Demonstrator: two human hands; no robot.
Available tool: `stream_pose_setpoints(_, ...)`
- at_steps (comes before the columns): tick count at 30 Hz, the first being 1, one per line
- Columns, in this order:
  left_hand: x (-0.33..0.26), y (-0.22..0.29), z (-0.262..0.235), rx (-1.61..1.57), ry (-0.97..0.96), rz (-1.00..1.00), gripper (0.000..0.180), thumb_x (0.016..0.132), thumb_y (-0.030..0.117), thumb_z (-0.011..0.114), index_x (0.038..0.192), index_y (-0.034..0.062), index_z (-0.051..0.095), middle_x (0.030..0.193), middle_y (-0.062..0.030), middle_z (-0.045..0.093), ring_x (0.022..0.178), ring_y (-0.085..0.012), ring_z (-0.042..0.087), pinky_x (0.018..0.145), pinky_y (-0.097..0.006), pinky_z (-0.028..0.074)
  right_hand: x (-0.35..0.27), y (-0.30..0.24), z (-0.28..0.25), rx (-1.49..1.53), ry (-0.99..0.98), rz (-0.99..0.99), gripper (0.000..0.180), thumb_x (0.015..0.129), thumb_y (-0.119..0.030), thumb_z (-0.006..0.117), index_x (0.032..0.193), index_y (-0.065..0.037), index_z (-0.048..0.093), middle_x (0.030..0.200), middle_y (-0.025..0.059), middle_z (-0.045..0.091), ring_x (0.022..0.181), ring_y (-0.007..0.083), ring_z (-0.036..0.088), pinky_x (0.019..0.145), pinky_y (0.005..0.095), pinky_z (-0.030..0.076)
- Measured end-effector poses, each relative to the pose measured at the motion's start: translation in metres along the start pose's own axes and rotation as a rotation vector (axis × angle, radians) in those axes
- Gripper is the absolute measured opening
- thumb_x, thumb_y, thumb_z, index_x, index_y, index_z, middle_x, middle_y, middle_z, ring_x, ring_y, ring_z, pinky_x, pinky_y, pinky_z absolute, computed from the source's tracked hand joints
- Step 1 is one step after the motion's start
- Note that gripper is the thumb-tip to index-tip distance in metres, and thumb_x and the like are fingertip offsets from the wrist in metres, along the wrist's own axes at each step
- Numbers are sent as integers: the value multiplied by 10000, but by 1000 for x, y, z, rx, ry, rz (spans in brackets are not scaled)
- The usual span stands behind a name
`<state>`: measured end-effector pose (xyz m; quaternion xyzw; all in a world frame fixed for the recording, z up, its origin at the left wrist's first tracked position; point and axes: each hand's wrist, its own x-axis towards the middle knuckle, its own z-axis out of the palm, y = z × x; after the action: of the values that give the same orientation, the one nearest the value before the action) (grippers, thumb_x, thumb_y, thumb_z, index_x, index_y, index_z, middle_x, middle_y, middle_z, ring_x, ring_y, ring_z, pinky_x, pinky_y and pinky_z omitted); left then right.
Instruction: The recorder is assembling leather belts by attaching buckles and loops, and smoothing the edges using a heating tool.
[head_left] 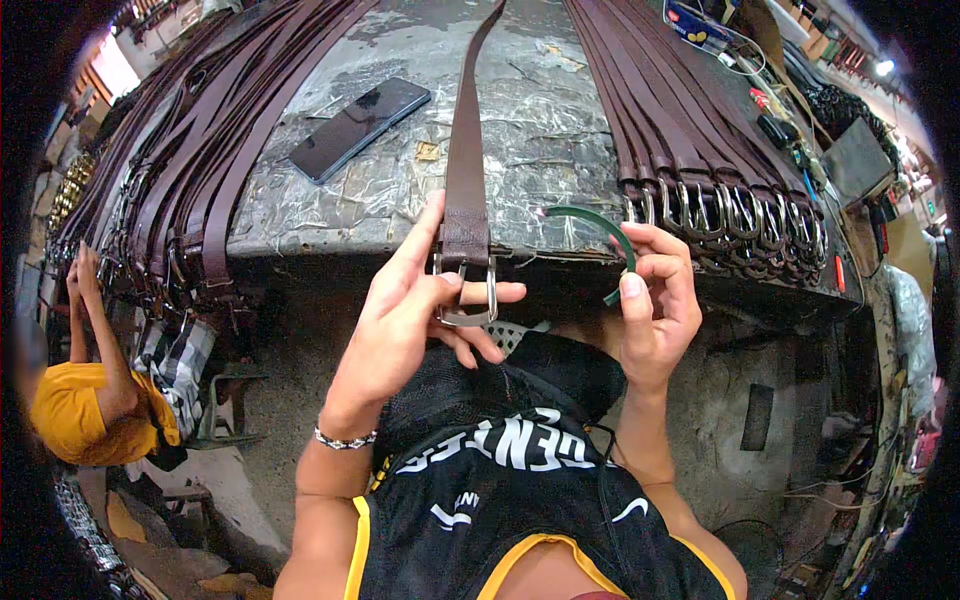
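Note:
A dark brown leather belt (466, 160) runs toward me down the middle of the bench, its buckle end over the near edge. My left hand (400, 315) grips that end, thumb and fingers around the silver metal buckle (491, 292), with one finger reaching through or behind the frame. To the right, my right hand (662, 305) pinches a thin, curved dark green strip (605, 228) between thumb and fingers. The strip's far end points left toward the belt, and a small bright spot shows at its tip. The strip and belt are apart.
A dark smartphone (360, 128) lies on the worn bench top (540, 130). Many brown belts (185, 160) hang at left; more buckled belts (690, 150) lie in a row at right. At far left sits another person in a yellow shirt (95, 415). A blue box (695, 25) stands far right.

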<state>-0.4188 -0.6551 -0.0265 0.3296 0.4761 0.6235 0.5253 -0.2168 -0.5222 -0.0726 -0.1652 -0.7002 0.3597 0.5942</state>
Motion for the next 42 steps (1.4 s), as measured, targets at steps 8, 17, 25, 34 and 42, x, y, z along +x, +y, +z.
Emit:
stream_pose_setpoints(8,5,-2,-10,537,303,276,297,946,57,690,1210,-51,606,694,11,625,606,8,490,541,-175,393,1,-2,0,-40,-8,-24,79,898,-26,635,923,10,571,1231,199,608,1085,260,625,998,392,493)
stream_pose_setpoints(17,8,-16,-8,509,130,280,227,920,93,735,1060,-26,601,689,5,626,589,-7,502,536,-197,411,-1,-6,1,-14,-12,-13,81,885,-29,635,904,9,565,1221,201,614,1092,267,625,998,393,489)
stream_pose_setpoints(25,12,-17,1,863,334,538,270,845,68,796,1073,19,659,709,29,570,591,-29,480,534,-207,385,3,-10,10,21,-53,-21,81,869,-28,636,887,4,564,1217,208,620,1101,272,622,994,393,483)
stream_pose_setpoints(34,21,-23,-1,908,283,773,150,871,-9,694,1020,-7,673,760,-93,616,607,-164,594,555,-273,463,3,-3,3,5,-15,-40,84,870,-18,644,888,6,566,1222,209,623,1103,281,629,998,399,494)
stream_pose_setpoints(42,11,-18,-1,553,298,447,64,954,34,656,964,-29,656,788,15,650,670,-23,565,597,-184,452,-1,1,0,-17,-67,-49,99,819,-21,673,876,4,596,1224,205,631,1107,288,627,991,404,490)
